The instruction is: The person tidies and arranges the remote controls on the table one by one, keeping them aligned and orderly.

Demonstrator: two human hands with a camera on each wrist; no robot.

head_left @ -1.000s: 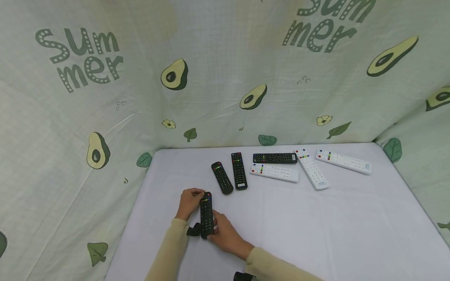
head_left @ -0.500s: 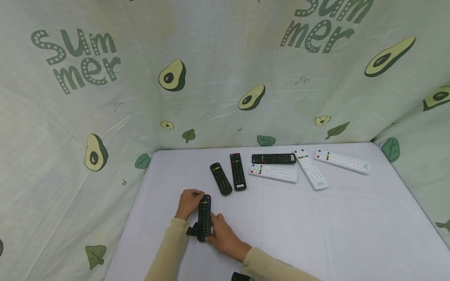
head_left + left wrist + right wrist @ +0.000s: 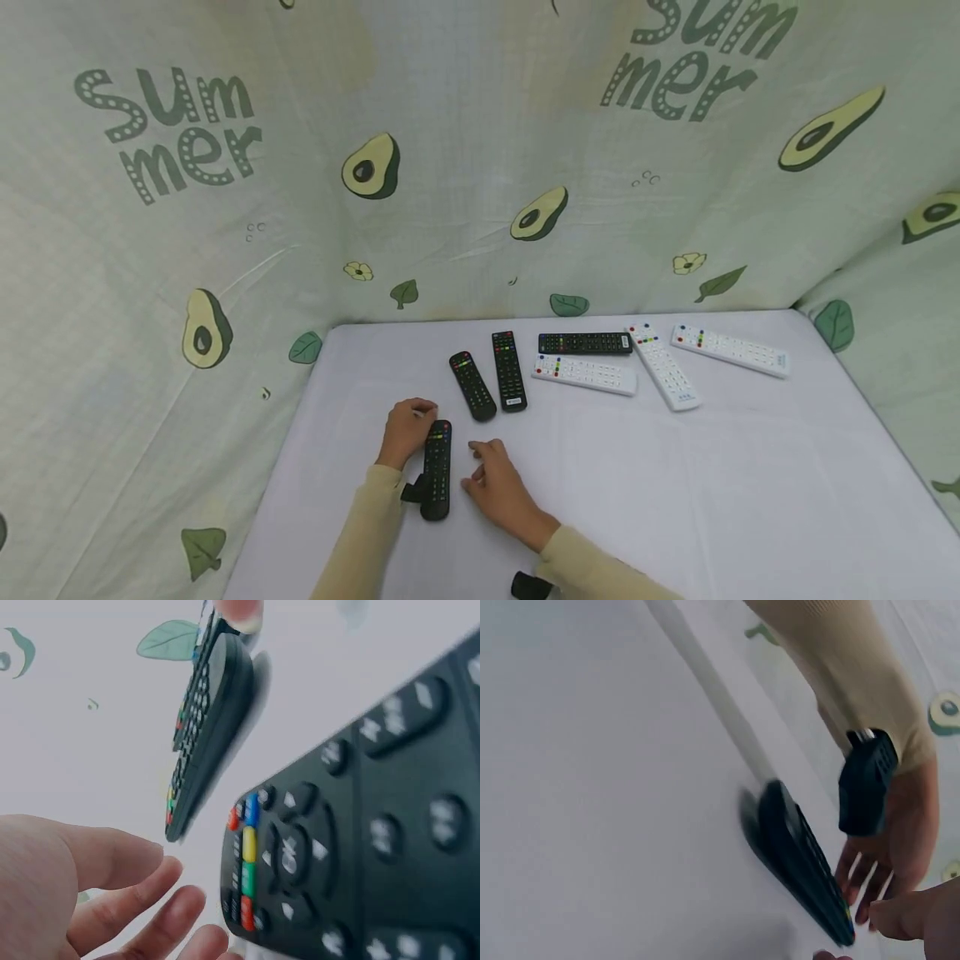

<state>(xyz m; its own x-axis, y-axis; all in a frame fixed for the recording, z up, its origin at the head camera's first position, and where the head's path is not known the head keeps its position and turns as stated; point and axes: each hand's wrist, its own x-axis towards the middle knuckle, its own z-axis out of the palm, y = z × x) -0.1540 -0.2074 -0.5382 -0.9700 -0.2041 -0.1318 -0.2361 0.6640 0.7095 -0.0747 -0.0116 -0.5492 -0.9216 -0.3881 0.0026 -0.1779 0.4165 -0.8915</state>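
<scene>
A black remote control (image 3: pixel 437 467) with coloured buttons near its top lies upright on the white table, close to the front left. My left hand (image 3: pixel 406 432) is beside its top end. In the left wrist view the thumb (image 3: pixel 120 855) stands apart from this remote (image 3: pixel 337 855), with the fingers loosely bent and nothing held. My right hand (image 3: pixel 504 493) hovers to the remote's right, a gap between them, its thumb and fingers spread apart. The right wrist view shows the remote (image 3: pixel 799 862) side-on, with the left hand (image 3: pixel 900 832) beyond it.
Behind lie two black remotes, one short (image 3: pixel 473 387) and one longer (image 3: pixel 510 372). Farther right, another black remote (image 3: pixel 585 343) lies crosswise above a white one (image 3: pixel 585 375). Two more white remotes, one slanted (image 3: pixel 664 368) and one at right (image 3: pixel 731 351), follow. A printed cloth (image 3: pixel 465 167) hangs behind.
The right hand has let go of the black remote and moved off to the right. Earlier the remote shifted slightly left and toward the front. The left hand stays near its top end.
</scene>
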